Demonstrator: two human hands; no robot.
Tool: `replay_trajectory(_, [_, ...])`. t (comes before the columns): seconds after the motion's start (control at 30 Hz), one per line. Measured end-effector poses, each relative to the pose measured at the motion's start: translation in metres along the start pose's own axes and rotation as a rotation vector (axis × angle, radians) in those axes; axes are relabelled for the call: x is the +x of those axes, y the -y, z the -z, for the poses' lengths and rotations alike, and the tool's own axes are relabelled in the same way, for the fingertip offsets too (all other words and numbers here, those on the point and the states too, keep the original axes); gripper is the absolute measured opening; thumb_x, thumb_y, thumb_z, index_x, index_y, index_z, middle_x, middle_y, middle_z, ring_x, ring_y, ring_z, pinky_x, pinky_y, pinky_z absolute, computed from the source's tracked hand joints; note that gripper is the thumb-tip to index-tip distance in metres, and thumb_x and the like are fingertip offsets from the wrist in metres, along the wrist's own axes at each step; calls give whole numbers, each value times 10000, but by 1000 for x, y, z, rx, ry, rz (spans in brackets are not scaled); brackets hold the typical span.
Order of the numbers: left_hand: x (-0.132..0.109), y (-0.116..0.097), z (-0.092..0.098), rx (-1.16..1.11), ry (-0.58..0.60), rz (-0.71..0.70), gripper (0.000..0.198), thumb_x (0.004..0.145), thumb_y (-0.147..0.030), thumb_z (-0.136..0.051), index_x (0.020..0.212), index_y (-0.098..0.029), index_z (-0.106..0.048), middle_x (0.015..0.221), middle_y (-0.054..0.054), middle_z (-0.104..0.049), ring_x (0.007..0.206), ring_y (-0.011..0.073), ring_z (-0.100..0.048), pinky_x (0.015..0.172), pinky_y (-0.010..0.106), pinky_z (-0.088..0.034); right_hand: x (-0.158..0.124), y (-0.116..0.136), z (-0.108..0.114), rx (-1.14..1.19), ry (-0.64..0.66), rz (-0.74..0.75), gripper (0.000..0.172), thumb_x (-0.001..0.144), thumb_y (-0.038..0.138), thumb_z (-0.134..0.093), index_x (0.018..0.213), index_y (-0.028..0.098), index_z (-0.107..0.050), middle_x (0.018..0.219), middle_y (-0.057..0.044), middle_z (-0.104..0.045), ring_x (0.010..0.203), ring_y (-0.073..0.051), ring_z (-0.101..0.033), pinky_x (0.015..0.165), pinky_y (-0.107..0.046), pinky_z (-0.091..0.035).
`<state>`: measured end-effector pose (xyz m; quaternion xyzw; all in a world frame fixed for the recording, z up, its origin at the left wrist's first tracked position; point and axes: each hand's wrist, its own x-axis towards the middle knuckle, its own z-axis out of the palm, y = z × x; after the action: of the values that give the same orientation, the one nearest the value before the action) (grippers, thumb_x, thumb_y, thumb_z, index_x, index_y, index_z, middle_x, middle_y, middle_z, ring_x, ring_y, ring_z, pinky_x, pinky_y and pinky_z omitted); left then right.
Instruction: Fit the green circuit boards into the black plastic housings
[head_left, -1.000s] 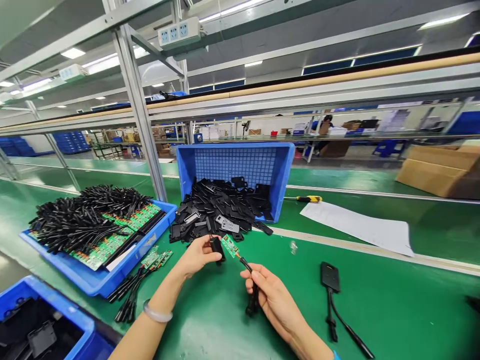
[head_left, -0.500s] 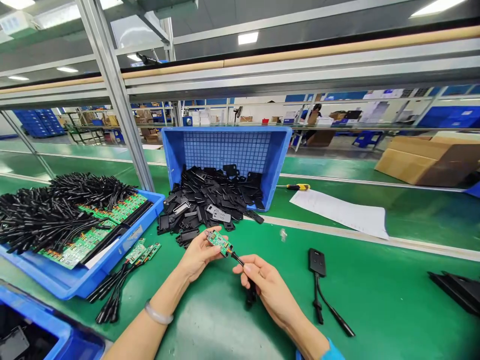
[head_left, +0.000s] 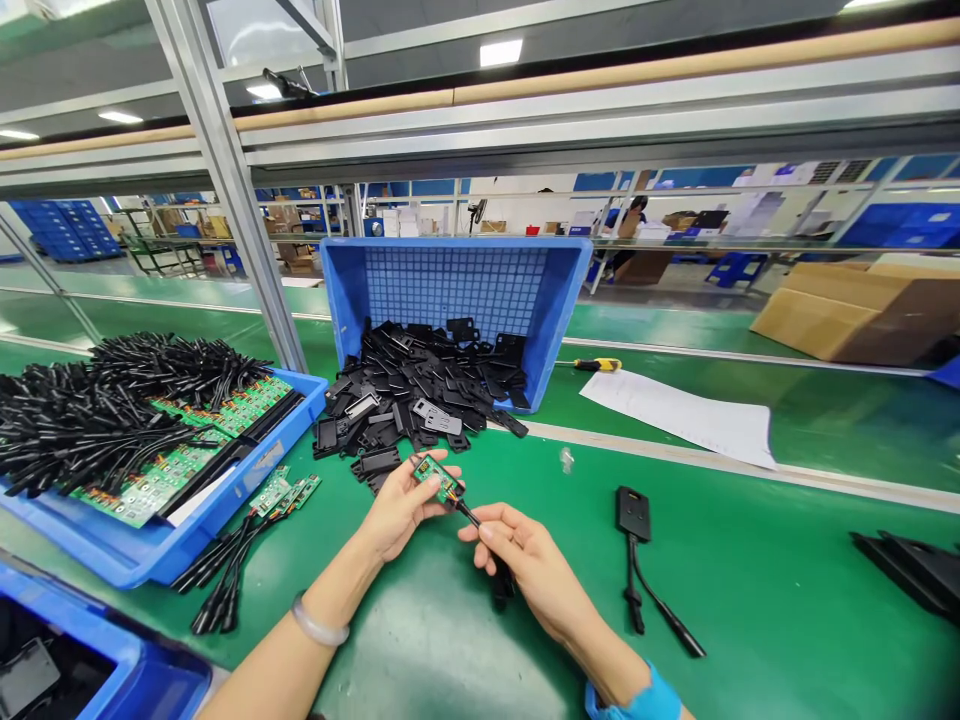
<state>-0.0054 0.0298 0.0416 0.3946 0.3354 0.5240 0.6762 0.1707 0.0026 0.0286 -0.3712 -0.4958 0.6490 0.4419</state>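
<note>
Between the thumb and fingers of my left hand is a small green circuit board, with a dark edge showing along its side. A black cable runs from the board's lower end, and my right hand pinches it. The cable's far end hangs dark below my right fingers, partly hidden. Just behind my left hand lies a heap of black plastic case parts, spilling out of a tipped blue crate. To the right, a closed black case with two cable tails rests on the green bench.
At left, a blue tray holds many cabled circuit boards; several loose boards lie beside it. A blue bin stands at the lower left. Behind to the right are a screwdriver, a paper sheet and a cardboard box.
My left thumb has moved onto the face of the circuit board. My right hand stays on the cable, with little movement. The view has tilted slightly downward.
</note>
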Motion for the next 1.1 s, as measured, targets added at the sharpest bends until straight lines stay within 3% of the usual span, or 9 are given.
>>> replay_trajectory(0.23, [2,15,-6,97,-163,-46,408,725,-406,-711,988,-137,-553,946,119,-687,859,238,-664,680,305,-530,4,-5,-2,-87,-9,-81,489,686,587,-696,881,157,-566,715,-49,-658,496,-113,-528,446,-214,-390])
replay_trajectory(0.43, [0,16,-11,57,-156,-29,429,752,-416,-677,1061,-151,-544,931,102,-683,875,233,-659,716,328,-533,7,-9,0,-191,-12,-109,479,688,617,-638,817,163,-553,612,4,-613,388,-74,-443,368,-188,-342])
replay_trajectory(0.73, [2,22,-9,84,-183,-70,393,744,-393,-692,998,-137,-538,900,99,-673,824,216,-662,684,313,-543,5,-9,1,-206,-21,-70,420,706,561,-627,784,154,-559,556,5,-586,357,-57,-348,351,-180,-237])
replay_trajectory(0.93, [-1,24,-12,137,-210,-109,416,737,-415,-687,988,-137,-507,867,99,-679,788,216,-672,638,292,-543,6,-13,0,-298,-16,-76,376,726,537,-590,787,167,-556,595,-1,-596,375,-87,-439,355,-188,-326])
replay_trajectory(1.1, [-4,28,-18,189,-174,-163,384,759,-417,-656,982,-156,-484,864,94,-689,790,214,-677,690,320,-546,6,-15,-1,-522,-76,74,318,792,445,-547,611,184,-537,524,4,-577,415,-105,-497,428,-200,-375])
